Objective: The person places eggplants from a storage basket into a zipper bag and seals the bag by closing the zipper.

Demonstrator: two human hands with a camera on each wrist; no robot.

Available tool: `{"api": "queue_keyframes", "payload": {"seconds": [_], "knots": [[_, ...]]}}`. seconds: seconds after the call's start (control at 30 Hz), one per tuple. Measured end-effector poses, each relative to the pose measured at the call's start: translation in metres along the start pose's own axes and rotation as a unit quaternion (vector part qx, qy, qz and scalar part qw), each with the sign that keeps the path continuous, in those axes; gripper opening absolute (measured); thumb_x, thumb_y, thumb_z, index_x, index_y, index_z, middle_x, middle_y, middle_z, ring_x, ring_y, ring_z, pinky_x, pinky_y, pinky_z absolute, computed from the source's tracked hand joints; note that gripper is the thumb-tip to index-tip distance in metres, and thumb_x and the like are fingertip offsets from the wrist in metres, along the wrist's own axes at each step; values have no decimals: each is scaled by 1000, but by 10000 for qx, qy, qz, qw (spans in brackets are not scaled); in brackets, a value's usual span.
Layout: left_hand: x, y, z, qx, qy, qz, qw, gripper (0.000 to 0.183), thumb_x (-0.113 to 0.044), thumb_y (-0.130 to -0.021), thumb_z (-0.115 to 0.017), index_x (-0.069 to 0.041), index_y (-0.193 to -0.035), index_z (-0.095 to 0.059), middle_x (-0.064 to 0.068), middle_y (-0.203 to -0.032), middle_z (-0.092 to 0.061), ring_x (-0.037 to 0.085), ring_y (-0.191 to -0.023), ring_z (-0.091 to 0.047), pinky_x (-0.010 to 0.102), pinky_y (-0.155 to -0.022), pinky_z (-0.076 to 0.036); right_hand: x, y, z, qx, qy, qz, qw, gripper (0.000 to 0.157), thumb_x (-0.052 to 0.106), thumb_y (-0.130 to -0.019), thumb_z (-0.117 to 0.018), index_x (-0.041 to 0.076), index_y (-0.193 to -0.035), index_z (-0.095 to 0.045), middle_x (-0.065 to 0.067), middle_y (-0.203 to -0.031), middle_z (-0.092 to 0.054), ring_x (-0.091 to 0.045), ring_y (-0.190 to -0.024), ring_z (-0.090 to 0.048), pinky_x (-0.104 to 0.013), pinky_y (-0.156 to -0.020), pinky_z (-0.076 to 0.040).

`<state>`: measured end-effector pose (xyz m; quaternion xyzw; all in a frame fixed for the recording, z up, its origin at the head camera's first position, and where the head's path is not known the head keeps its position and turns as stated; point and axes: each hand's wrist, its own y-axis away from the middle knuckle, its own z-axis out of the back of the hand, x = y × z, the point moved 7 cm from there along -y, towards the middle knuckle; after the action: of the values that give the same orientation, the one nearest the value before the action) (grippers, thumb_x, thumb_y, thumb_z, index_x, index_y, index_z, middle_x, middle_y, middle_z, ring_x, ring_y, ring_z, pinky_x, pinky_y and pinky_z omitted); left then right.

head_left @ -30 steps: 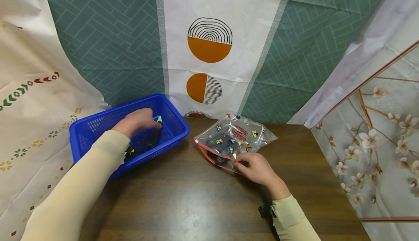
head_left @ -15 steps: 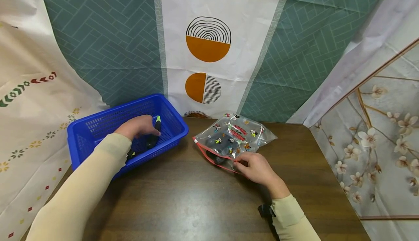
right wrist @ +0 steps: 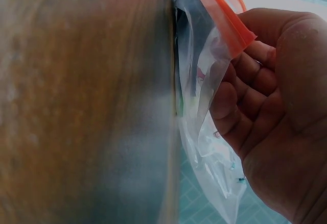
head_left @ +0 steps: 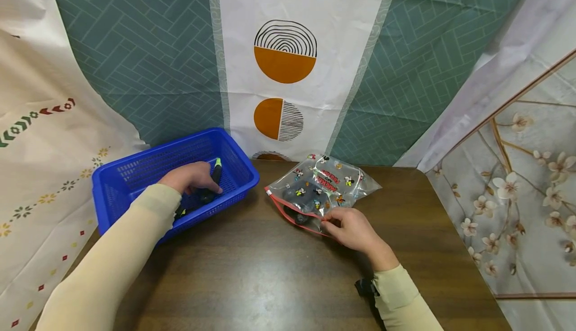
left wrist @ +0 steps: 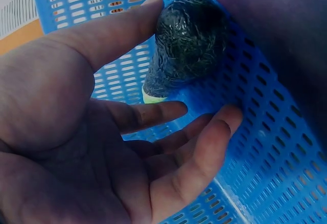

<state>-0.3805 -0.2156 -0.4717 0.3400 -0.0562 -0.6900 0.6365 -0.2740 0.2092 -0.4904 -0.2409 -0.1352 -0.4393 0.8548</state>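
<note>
In the head view my left hand [head_left: 192, 176] reaches into a blue perforated plastic basket [head_left: 245, 183]. Beside it lies a black, film-wrapped, club-shaped thing [left wrist: 191, 43] with a light-green end. The left wrist view has the thumb against its bulbous end, while the other fingers are loosely bent and apart from it. My right hand [head_left: 353, 231] pinches the red-orange zip edge [right wrist: 222, 17] of a clear zip bag [head_left: 310, 198] printed with cartoon figures. The bag lies on the table, its mouth parted. Something dark and round [head_left: 300, 218] shows inside it.
Another dark thing with yellow-green marks [head_left: 180, 212] is partly hidden in the basket under the left wrist. A brown wooden table [head_left: 261, 281] carries basket and bag. Patterned cloths [head_left: 288, 71] hang behind and on both sides.
My left hand has shifted slightly lower along the black thing, leaving more of its upper part visible. The right hand keeps its hold on the bag. The view has shifted slightly.
</note>
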Motion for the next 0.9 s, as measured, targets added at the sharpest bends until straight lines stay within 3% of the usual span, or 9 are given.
{"api": "queue_keyframes", "payload": {"seconds": [0.2,0.47,0.67,0.9], "knots": [[-2,1,-1,93,34,15,9999,62,-31,-98,-85,13,-129,-54,28,-118,-66,44,-97,-72,51,-77,-66,0,0,1,-33,-33,22,10000,7,16,-97,-86,21,-94,-82,16,-86,-71,-5,-76,-62,-36,-71,-56],[-1,-1,0,8,36,-156,9999,34,-18,-96,-82,7,-107,-63,26,-107,-70,42,-87,-76,51,-72,-67,-4,-1,0,32,-34,-38,10000,8,17,-98,-86,23,-94,-82,17,-85,-70,-5,-76,-62,-36,-71,-56],[-3,3,4,-121,95,-136,9998,37,-14,-96,-79,12,-117,-63,31,-118,-68,46,-92,-75,52,-72,-67,-4,-1,1,28,-3,-15,10000,6,19,-98,-84,23,-95,-82,17,-85,-71,-4,-76,-61,-36,-71,-55],[-4,5,8,-226,298,-206,9991,34,-12,-97,-73,10,-119,-61,27,-117,-64,46,-101,-72,53,-68,-67,-5,0,0,39,24,-32,10000,5,19,-98,-84,23,-95,-82,17,-86,-71,-4,-75,-61,-36,-71,-56]]}}
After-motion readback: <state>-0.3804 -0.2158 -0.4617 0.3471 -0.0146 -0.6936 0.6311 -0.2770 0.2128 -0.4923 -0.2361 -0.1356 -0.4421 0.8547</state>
